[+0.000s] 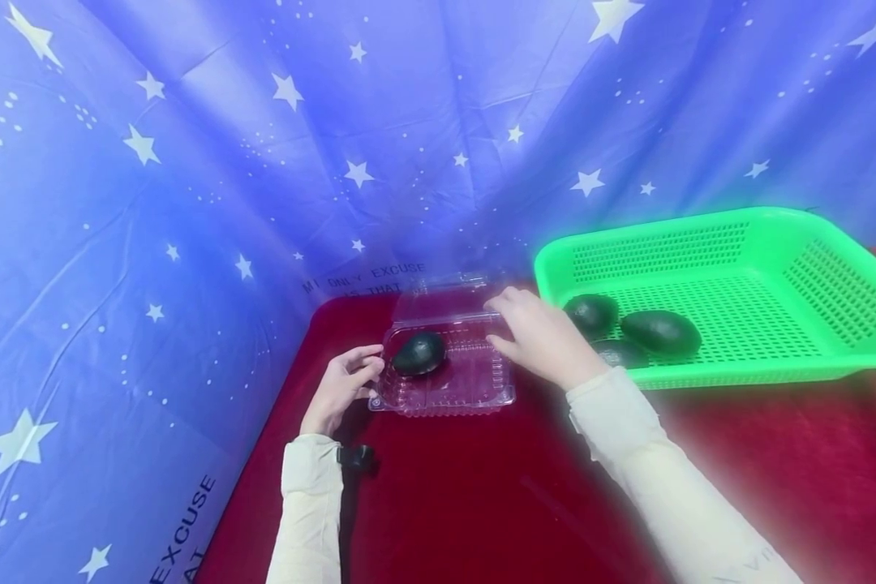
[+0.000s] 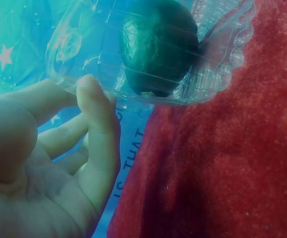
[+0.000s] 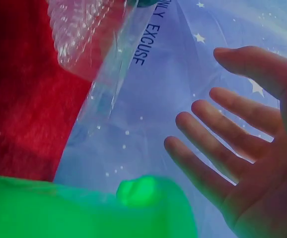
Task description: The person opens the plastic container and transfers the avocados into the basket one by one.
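Observation:
A dark avocado (image 1: pixel 419 354) lies in the left part of a clear plastic clamshell container (image 1: pixel 474 391), whose lid stands raised at the back. My left hand (image 1: pixel 341 385) pinches the container's left edge, which the left wrist view shows between thumb and fingers, close to the avocado (image 2: pixel 158 47). Over the container's right side is my right hand (image 1: pixel 543 337). In the right wrist view that hand (image 3: pixel 243 134) has its fingers spread and holds nothing, apart from the container (image 3: pixel 79 44).
A green plastic basket (image 1: pixel 745 372) stands at the right, with several dark avocados (image 1: pixel 660 332) at its left end. Red cloth (image 1: pixel 467 503) covers the table. Blue star-printed fabric (image 1: pixel 409 105) hangs behind and to the left.

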Action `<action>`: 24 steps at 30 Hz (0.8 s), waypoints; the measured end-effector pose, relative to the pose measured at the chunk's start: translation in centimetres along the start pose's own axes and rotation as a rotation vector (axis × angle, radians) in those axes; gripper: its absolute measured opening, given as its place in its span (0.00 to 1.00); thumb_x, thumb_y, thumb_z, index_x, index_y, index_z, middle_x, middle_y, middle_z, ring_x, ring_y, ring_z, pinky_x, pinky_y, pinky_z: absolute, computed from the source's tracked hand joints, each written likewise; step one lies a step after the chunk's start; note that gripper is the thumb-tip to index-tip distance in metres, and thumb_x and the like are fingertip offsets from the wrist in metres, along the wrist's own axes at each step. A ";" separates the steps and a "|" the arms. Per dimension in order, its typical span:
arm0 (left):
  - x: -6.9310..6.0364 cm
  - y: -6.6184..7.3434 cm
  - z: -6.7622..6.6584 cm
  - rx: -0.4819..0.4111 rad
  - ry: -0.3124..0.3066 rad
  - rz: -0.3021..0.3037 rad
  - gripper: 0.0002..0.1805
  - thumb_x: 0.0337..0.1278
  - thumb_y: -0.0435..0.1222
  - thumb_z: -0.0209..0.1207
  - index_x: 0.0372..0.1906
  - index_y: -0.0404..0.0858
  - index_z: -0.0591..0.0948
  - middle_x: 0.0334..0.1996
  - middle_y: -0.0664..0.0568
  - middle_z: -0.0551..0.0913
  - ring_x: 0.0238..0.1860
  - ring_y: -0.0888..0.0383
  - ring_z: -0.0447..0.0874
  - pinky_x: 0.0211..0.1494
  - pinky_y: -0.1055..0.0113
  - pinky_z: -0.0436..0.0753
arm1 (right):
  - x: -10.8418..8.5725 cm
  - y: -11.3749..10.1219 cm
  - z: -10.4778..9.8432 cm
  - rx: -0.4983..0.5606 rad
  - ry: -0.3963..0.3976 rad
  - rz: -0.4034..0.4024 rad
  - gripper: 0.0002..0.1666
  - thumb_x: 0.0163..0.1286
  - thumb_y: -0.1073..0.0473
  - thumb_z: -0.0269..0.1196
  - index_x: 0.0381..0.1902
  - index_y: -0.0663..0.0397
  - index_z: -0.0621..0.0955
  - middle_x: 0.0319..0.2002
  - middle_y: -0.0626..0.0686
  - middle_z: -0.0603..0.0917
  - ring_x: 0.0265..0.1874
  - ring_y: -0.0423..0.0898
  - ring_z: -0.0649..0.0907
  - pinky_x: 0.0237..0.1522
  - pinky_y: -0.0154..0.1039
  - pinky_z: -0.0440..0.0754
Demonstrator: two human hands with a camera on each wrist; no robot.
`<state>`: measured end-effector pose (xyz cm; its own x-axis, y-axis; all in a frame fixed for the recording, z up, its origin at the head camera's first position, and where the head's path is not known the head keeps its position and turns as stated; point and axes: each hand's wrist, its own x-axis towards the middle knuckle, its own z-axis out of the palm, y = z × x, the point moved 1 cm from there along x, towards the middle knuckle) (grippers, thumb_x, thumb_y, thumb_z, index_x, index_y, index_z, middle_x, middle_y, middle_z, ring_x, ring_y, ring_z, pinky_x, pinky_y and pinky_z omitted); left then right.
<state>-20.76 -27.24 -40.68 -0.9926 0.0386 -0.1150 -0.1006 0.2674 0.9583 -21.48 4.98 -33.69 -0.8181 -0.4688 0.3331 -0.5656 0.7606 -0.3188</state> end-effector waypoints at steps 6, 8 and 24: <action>0.0 0.0 0.0 -0.006 -0.002 -0.002 0.23 0.67 0.33 0.60 0.65 0.32 0.75 0.46 0.43 0.83 0.34 0.62 0.79 0.30 0.72 0.83 | 0.3 -0.7 0.6 0.010 -0.017 -0.004 0.30 0.63 0.54 0.70 0.60 0.62 0.78 0.50 0.59 0.81 0.51 0.54 0.81 0.54 0.50 0.83; 0.0 0.0 0.0 -0.008 -0.003 -0.003 0.24 0.67 0.33 0.60 0.65 0.32 0.75 0.46 0.43 0.83 0.34 0.62 0.79 0.30 0.72 0.82 | 0.4 -0.9 0.8 0.013 -0.019 -0.009 0.30 0.63 0.54 0.70 0.60 0.62 0.78 0.50 0.59 0.81 0.51 0.54 0.81 0.52 0.49 0.84; 0.0 -0.1 -0.1 0.009 -0.001 0.001 0.24 0.67 0.33 0.60 0.65 0.31 0.74 0.49 0.38 0.82 0.35 0.62 0.79 0.31 0.72 0.82 | 0.9 -1.9 3.6 0.039 -0.059 -0.042 0.35 0.63 0.52 0.71 0.64 0.60 0.74 0.54 0.59 0.80 0.54 0.54 0.81 0.52 0.50 0.84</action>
<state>-20.79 -27.36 -40.71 -0.9926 0.0394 -0.1146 -0.0994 0.2761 0.9560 -21.48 1.51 -35.96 -0.7977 -0.5265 0.2941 -0.6022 0.7220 -0.3408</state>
